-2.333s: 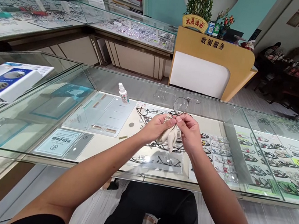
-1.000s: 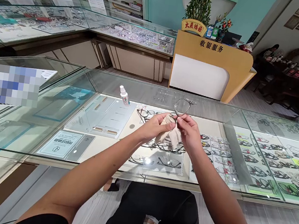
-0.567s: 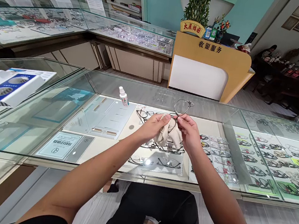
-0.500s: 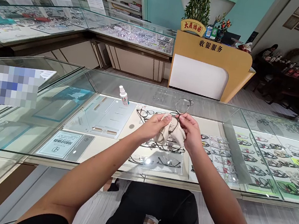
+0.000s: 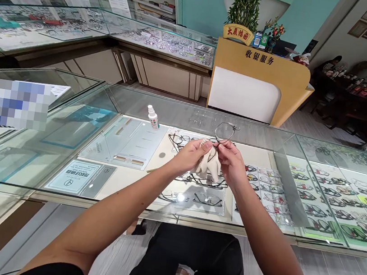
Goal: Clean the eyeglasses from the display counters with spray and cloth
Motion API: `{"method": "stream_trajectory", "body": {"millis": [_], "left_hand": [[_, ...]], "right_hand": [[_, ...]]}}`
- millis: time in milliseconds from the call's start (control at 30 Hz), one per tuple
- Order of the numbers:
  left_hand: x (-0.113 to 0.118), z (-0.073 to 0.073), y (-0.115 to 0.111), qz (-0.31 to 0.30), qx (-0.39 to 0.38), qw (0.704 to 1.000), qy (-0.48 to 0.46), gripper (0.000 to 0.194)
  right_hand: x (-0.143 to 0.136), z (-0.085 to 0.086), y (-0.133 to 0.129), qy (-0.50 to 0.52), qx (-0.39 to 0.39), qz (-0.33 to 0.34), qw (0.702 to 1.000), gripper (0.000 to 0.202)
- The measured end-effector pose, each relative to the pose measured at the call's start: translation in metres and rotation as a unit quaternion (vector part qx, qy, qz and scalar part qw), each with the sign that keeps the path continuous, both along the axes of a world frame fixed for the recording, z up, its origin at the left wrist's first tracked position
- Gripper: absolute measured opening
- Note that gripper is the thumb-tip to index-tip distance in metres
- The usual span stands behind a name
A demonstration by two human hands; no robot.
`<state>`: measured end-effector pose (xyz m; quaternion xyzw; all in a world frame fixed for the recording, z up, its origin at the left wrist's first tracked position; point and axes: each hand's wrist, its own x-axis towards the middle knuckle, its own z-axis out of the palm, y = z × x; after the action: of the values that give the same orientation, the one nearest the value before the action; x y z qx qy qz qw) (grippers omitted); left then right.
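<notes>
Compared with half a second ago, the right hand (image 5: 233, 162) is sitting closer to the left hand (image 5: 190, 156), and the beige cloth (image 5: 207, 164) is hanging in a narrower bunch. Basically both hands are meeting at the thin-rimmed eyeglasses (image 5: 221, 138): left's clutching the cloth against them, right's pinching the frame. One rounded rim is poking up past the fingertips; the other's mostly hiding in the cloth. It's all hovering over the glass display counter (image 5: 182, 112), where a white spray bottle (image 5: 153, 117) is standing off left and display frames (image 5: 208, 199) are lying under the glass.
</notes>
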<state>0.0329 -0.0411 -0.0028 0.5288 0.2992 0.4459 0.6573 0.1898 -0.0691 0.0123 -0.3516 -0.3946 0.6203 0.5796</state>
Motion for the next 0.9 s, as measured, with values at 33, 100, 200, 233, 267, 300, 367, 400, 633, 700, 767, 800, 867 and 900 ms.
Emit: {"method": "stream_trajectory", "body": {"millis": [33, 100, 200, 233, 267, 300, 367, 400, 633, 700, 767, 800, 867, 900], "left_hand": [[0.000, -0.001, 0.001, 0.000, -0.001, 1.000, 0.000, 0.060], [-0.001, -0.002, 0.001, -0.001, -0.013, 1.000, 0.000, 0.059], [-0.002, 0.000, 0.001, -0.007, -0.053, 0.998, -0.012, 0.060], [-0.003, 0.002, 0.001, -0.011, -0.070, 0.997, -0.021, 0.060], [-0.004, 0.004, 0.000, -0.017, -0.086, 0.996, -0.028, 0.060], [-0.005, 0.007, 0.000, -0.025, -0.097, 0.994, -0.035, 0.060], [-0.007, 0.010, -0.001, -0.046, -0.098, 0.993, -0.035, 0.057], [-0.008, 0.011, -0.001, -0.057, -0.086, 0.994, -0.030, 0.056], [-0.003, 0.000, 0.001, -0.051, -0.047, 0.997, -0.021, 0.057], [0.000, -0.002, 0.001, -0.028, -0.049, 0.998, -0.026, 0.057], [0.000, -0.004, 0.002, -0.021, -0.048, 0.998, -0.026, 0.057], [0.000, -0.004, 0.002, -0.019, -0.048, 0.998, -0.026, 0.058], [-0.002, -0.004, 0.003, -0.015, -0.049, 0.998, -0.026, 0.057], [-0.003, -0.003, 0.003, -0.013, -0.050, 0.998, -0.027, 0.057]], "right_hand": [[0.000, 0.000, 0.000, 0.005, -0.001, -0.003, 1.000, 0.032], [0.000, 0.001, -0.001, 0.010, -0.003, -0.013, 1.000, 0.032], [0.001, 0.004, 0.000, 0.009, -0.010, -0.025, 1.000, 0.032], [0.002, 0.005, 0.000, 0.009, -0.014, -0.028, 0.999, 0.032], [0.002, 0.006, 0.001, 0.011, -0.016, -0.032, 0.999, 0.033], [0.003, 0.007, 0.001, 0.013, -0.015, -0.036, 0.999, 0.033], [0.004, 0.008, 0.002, 0.018, -0.008, -0.044, 0.999, 0.034], [0.004, 0.008, 0.002, 0.020, -0.005, -0.044, 0.999, 0.035], [0.001, 0.004, 0.000, -0.012, 0.007, -0.012, 1.000, 0.035], [0.001, 0.003, 0.002, -0.023, 0.015, -0.015, 1.000, 0.034], [0.003, 0.002, 0.003, -0.027, 0.020, -0.015, 0.999, 0.033], [0.003, 0.002, 0.003, -0.029, 0.026, -0.014, 0.999, 0.031], [0.006, 0.002, 0.004, -0.044, 0.046, -0.027, 0.998, 0.028], [0.007, 0.001, 0.003, -0.065, 0.060, -0.042, 0.995, 0.027]]}}
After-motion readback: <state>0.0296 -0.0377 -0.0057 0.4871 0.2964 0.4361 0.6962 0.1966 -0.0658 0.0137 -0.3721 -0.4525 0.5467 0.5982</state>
